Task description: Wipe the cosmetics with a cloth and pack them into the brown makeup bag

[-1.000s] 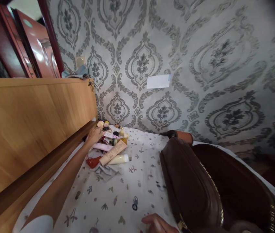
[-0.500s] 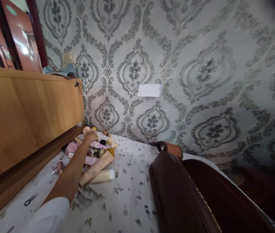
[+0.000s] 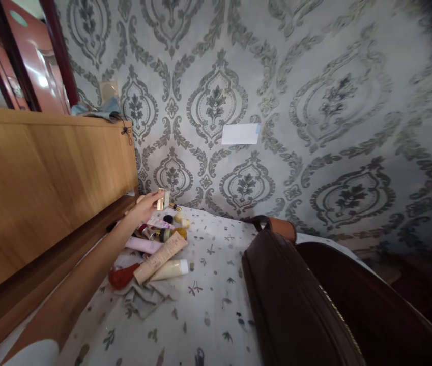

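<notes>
My left hand (image 3: pixel 146 207) reaches in from the lower left and pinches a small gold-edged rectangular item (image 3: pixel 164 200) between fingers and thumb, just above the cosmetics by the wall. Whether this item is a bottle or a compact cannot be made out. Below and right of the hand lie a peach tube (image 3: pixel 161 257), a cream tube with a white cap (image 3: pixel 170 270), a lilac tube (image 3: pixel 143 245), a black lid (image 3: pixel 168 219) and a red rounded item (image 3: pixel 122 277). My forearm covers the left part of the pile. My right hand is out of view.
A dark brown bag (image 3: pixel 277 284) stands on the patterned sheet (image 3: pixel 216 284) at the right. Grey crumpled cloth (image 3: pixel 145 300) lies in front of the tubes. A wooden panel (image 3: pixel 48 183) borders the left side, and a patterned wall (image 3: pixel 216 101) rises behind.
My left hand has lifted from the back of the pile, now with the gold-edged item in it. The forearm has swung left, uncovering the red item. The view has shifted slightly.
</notes>
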`<state>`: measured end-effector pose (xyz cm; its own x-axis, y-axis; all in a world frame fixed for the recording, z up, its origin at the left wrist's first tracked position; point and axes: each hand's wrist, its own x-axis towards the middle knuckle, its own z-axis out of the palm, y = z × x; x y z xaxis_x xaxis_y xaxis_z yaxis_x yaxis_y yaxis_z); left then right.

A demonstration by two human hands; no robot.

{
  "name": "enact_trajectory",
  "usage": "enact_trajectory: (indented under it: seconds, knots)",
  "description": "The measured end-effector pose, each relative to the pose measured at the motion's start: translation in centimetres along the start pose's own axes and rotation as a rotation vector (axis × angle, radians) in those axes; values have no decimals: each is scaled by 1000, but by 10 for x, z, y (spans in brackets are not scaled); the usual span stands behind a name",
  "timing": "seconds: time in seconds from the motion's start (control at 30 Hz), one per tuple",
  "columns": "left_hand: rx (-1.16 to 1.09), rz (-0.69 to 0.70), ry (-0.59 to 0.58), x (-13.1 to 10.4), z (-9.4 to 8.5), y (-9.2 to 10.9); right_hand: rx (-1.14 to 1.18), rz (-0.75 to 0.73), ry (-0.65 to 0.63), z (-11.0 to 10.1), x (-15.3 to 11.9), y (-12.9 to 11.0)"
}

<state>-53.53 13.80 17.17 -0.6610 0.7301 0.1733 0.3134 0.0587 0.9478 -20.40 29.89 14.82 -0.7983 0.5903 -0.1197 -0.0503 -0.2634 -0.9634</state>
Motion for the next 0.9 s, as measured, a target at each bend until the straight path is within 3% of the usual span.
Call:
enact_trajectory:
  seconds: [0.13,0.23,0.33,0.4,0.5,0.63,0.73,0.8,0.83,0.9]
  knots:
    - [-246,-9,-209,-75,21,13,29,122,-59,43,-110,79]
    - [-343,3,-354,-137,41,20,96,222,-93,74,-166,118]
    - [-304,43,-386,-198,56,29,324,322,-90,98,-180,118]
    - [-110,171,-463,-233,63,34,464,352,-128,111,-177,108]
    - [219,350,-442,-272,69,38,590,347,-138,127,-172,102]
    - [369,517,-448,-283,57,32,688,384,-78,137,-177,115]
    - [470,552,-309,-266,28,15,716,406,-114,137,-180,124]
    - [558,505,-198,-251,5,-2,729,435,-131,135,-181,125]
    - [692,501,-137,-245,-5,-12,738,448,-129,134,-180,126]
    - [847,486,-114,-237,-21,-30,758,462,-120,132,-180,125]
